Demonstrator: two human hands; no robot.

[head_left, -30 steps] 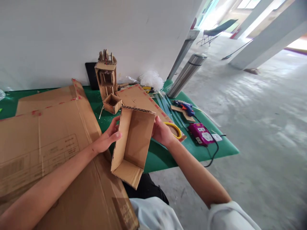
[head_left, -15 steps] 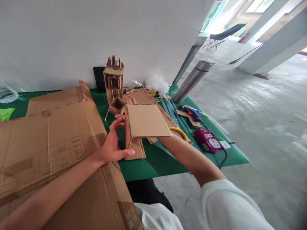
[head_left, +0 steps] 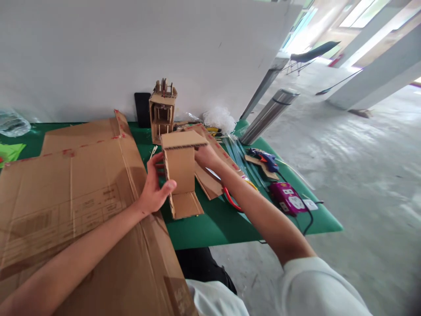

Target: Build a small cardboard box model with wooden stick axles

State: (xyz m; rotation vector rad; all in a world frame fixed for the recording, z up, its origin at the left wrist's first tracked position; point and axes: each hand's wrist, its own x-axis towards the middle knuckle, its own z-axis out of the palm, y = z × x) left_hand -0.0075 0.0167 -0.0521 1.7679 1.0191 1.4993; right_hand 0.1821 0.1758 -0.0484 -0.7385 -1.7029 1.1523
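Observation:
An open-fronted cardboard box (head_left: 179, 169) with a flat top panel stands tilted in front of me. My left hand (head_left: 155, 186) grips its left side wall, with the thumb in front and the fingers behind. At the right end of the top panel, my right hand (head_left: 208, 156) holds the box from behind; its fingertips are hidden by the cardboard. Behind the box rises a cardboard tower (head_left: 162, 116) with small round pieces on top. Its lower front is covered by the box I hold.
A large flattened carton (head_left: 92, 197) covers the left side of the green table (head_left: 210, 230). To the right lie red-handled scissors (head_left: 232, 200), clear strips (head_left: 235, 153), a blue glue gun (head_left: 268, 161) and a purple power socket (head_left: 287, 198). A black phone (head_left: 142, 109) leans against the wall.
The box has tilted so its top panel lies flatter and its inside shows. My right hand has drawn back and to the right. The small open box before the tower is now hidden.

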